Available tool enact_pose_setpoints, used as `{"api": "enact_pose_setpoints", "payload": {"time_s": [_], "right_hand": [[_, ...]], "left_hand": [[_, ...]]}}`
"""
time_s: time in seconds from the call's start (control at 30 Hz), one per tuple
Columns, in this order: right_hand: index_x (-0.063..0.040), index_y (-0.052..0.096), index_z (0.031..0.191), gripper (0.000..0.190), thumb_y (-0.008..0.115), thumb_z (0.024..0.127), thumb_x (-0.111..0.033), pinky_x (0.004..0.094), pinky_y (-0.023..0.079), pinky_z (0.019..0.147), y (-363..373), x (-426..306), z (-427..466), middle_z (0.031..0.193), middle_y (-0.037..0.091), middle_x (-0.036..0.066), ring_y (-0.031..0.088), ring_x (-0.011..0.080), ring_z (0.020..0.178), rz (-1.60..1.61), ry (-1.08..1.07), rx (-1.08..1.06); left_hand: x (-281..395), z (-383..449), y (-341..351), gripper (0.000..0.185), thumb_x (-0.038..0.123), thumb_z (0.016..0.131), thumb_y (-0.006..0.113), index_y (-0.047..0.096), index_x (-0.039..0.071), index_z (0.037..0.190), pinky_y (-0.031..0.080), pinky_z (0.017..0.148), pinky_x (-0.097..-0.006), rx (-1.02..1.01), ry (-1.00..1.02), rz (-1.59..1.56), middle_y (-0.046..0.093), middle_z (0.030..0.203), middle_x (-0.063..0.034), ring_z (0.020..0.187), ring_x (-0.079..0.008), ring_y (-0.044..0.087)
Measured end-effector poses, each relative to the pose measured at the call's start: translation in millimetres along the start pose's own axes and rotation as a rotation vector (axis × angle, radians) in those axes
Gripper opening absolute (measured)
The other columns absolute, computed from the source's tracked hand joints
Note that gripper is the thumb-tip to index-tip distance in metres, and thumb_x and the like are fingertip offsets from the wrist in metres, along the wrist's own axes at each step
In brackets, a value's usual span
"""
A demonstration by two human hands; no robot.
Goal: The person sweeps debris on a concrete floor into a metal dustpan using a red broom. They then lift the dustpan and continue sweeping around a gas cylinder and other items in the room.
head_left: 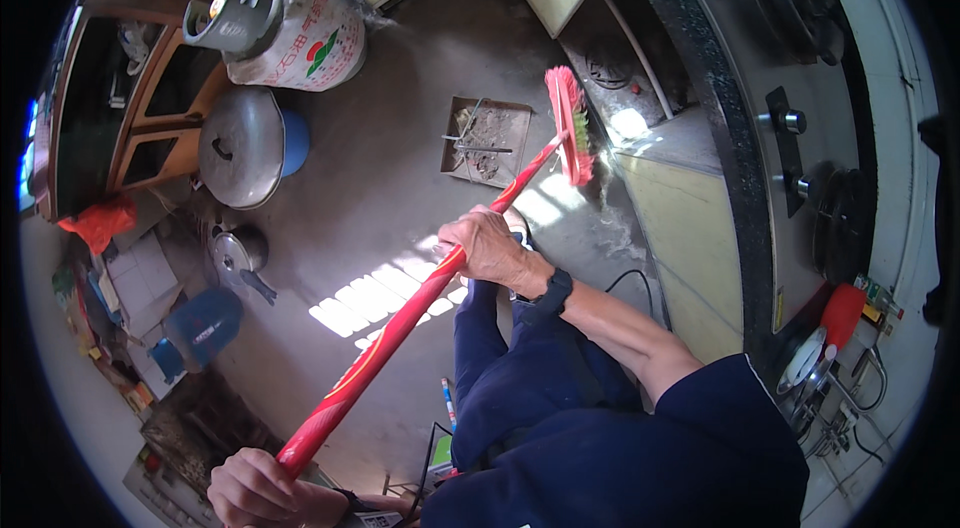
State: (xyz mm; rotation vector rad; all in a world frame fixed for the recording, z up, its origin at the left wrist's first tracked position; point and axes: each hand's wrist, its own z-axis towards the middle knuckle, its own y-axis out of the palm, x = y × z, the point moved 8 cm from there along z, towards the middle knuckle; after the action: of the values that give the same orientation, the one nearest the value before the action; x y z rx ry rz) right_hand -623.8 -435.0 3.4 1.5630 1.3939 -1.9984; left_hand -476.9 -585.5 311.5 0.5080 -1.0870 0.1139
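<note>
A broom with a red handle [390, 333] runs slantwise before me. My left hand [253, 487] is shut around its upper end at the lower left. Further down the shaft, my right hand [491, 247] grips it, a dark watch on the wrist. The broom head [568, 127], with pink and yellow-green bristles, is at the floor by the open cabinet. Just left of the bristles lies a shallow square pan [523, 124] holding grey dirt and debris. A thin metal rod and bent wire cross the pan.
A gas cylinder [322, 40] and a large metal lid [244, 149] on a blue container stand at left. A lidded pot [236, 250] and a blue water bottle [202, 329] are nearer. Right is a counter with a gas stove [757, 78] above cabinet doors [686, 228].
</note>
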Motion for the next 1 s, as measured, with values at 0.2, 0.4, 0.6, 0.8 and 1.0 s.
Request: {"api": "enact_pose_setpoints", "payload": {"time_s": [0.2,0.4,0.6,0.8,1.0], "right_hand": [[-0.007,0.061,0.066,0.02,0.065,0.078,-0.022,0.0417,0.045,0.068,-31,-12,16,0.056,0.057,0.016,0.061,0.0347,0.06,-0.111,-0.028,-0.015],[-0.01,0.058,0.062,0.024,0.065,0.079,-0.025,0.0412,0.046,0.065,-65,21,11,0.056,0.057,0.012,0.061,0.0317,0.06,-0.328,-0.058,0.082],[-0.009,0.057,0.06,0.022,0.066,0.075,-0.022,0.041,0.045,0.065,-103,95,15,0.059,0.058,0.01,0.06,0.0296,0.061,-0.496,-0.093,0.105],[-0.008,0.059,0.062,0.02,0.066,0.077,-0.02,0.0409,0.045,0.066,-99,147,16,0.059,0.059,0.009,0.06,0.0286,0.062,-0.51,-0.019,0.078],[-0.01,0.062,0.064,0.012,0.066,0.075,-0.014,0.0371,0.044,0.061,-61,40,-3,0.058,0.057,0.006,0.06,0.0249,0.059,-0.236,-0.206,0.141]], "left_hand": [[15,-18,-31,0.035,0.014,0.082,0.059,0.037,0.017,0.055,0.037,0.062,-0.03,0.208,-0.045,0.046,0.04,0.049,0.0031,0.047,-0.0093,0.037],[-41,-53,-53,0.033,0.02,0.09,0.058,0.039,0.016,0.063,0.038,0.078,-0.0356,0.382,-0.176,-0.06,0.039,0.057,0.0016,0.058,-0.0127,0.041],[-130,-71,-25,0.032,0.022,0.09,0.058,0.04,0.014,0.064,0.037,0.098,-0.0445,0.417,-0.27,-0.197,0.042,0.061,-0.0015,0.07,-0.0198,0.047],[-178,-72,-5,0.029,0.02,0.085,0.057,0.041,0.013,0.062,0.039,0.091,-0.0435,0.379,-0.318,-0.144,0.042,0.06,-0.0024,0.069,-0.0196,0.045],[-46,-46,3,0.033,0.01,0.077,0.06,0.039,0.014,0.052,0.042,0.057,-0.0299,0.276,-0.108,0.125,0.035,0.045,0.004,0.04,-0.0093,0.033]]}}
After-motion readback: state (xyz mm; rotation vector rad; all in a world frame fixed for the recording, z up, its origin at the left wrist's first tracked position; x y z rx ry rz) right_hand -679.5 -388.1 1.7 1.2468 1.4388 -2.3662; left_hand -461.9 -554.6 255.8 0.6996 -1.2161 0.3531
